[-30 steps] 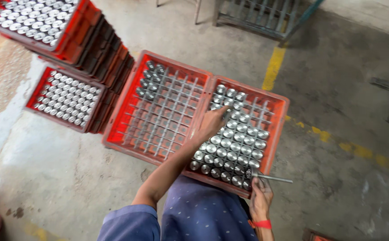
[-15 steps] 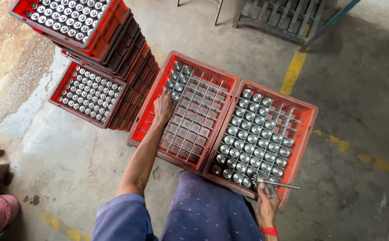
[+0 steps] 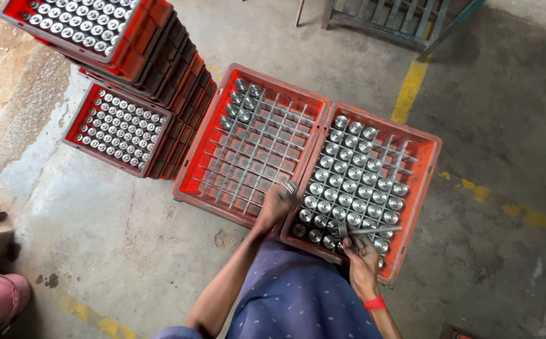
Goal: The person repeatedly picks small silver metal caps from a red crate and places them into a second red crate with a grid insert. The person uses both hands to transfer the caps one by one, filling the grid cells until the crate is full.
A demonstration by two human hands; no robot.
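Down by the person's knees, the left hand (image 3: 277, 204) has its fingers (image 3: 287, 191) closed around one small shiny metal cup (image 3: 290, 187), right at the edge where two red crates meet. The right hand (image 3: 362, 254) grips a thin metal rod (image 3: 368, 230) lying over the right crate (image 3: 426, 188), which is mostly full of the same round silver cups. The left crate (image 3: 204, 157) holds only a few. Stacked red crates (image 3: 160, 75) stand close by on the concrete floor (image 3: 128, 251).
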